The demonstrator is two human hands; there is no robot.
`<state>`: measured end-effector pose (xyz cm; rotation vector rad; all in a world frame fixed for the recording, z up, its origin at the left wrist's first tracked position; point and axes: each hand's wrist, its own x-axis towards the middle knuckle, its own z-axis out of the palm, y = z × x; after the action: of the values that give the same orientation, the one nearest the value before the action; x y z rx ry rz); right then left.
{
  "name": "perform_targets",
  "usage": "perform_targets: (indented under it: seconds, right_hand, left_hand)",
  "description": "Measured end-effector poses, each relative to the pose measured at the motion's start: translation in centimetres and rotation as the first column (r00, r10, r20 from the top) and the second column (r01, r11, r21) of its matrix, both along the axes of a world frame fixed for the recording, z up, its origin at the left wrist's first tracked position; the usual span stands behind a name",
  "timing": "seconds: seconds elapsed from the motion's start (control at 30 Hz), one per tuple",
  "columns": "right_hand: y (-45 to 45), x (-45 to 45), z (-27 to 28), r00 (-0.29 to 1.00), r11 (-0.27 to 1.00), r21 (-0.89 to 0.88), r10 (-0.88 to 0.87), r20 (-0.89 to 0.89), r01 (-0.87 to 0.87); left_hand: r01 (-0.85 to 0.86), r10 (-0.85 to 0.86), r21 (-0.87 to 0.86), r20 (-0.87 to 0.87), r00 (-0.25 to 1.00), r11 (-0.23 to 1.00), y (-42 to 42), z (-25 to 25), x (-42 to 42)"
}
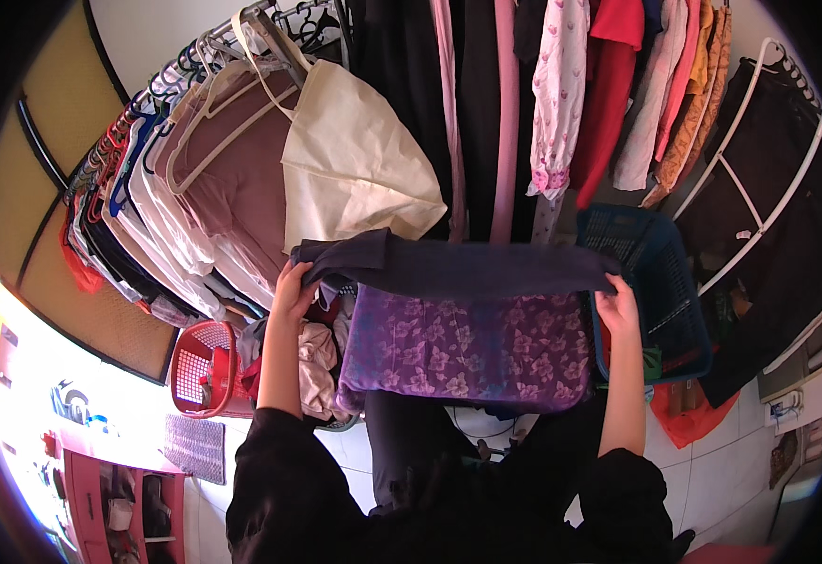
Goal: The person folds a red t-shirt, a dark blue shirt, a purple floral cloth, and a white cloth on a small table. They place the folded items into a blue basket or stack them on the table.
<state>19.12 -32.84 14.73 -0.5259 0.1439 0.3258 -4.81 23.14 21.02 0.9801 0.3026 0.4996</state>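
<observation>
A dark navy cloth garment [467, 268], folded into a long band, is stretched between my two hands. My left hand [294, 287] grips its left end, where a folded layer lies on top. The right end is pinched in my right hand [617, 303]. Beneath the garment is a board or low table covered with purple floral cloth [467, 352], in front of my knees. Whether the garment touches the cover along its far edge I cannot tell.
Left are a red plastic basket [203, 370], heaped clothes [318, 359] and a rack of hung clothes with a cream tote bag [358, 155]. A blue plastic crate [672, 303] stands right, near a white metal rack [781, 208]. More garments [559, 92] hang ahead.
</observation>
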Motion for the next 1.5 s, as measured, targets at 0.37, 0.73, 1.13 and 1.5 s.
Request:
perform_targets:
  seconds: [0.37,0.73,1.13,1.5]
  right_hand:
    - [-8.6,-15.9,-6.6,0.939,0.849,-0.475,0.067,-0.338,-0.232]
    - [-10.2,-16.5,-12.8,0.923,0.099,-0.93,0.2,-0.33,-0.354]
    - [0.1,-15.2,-5.9,0.924,-0.792,-0.611,0.238,-0.298,0.007]
    - [-4.3,-16.2,-11.6,0.902,-0.762,-0.644,0.323,-0.286,0.068]
  left_hand:
    - [-0.023,-0.025,-0.109,-0.414,0.91,0.994,-8.5,-11.3,-17.7]
    - [-0.02,0.13,0.156,-0.737,0.664,0.988,-7.3,-20.9,-19.2]
    - [0.138,0.252,0.531,-0.595,0.764,0.836,6.0,-26.9,-5.5]
    - [0.381,0.717,0.909,-0.378,0.586,0.168,3.7,-20.2,-3.2]
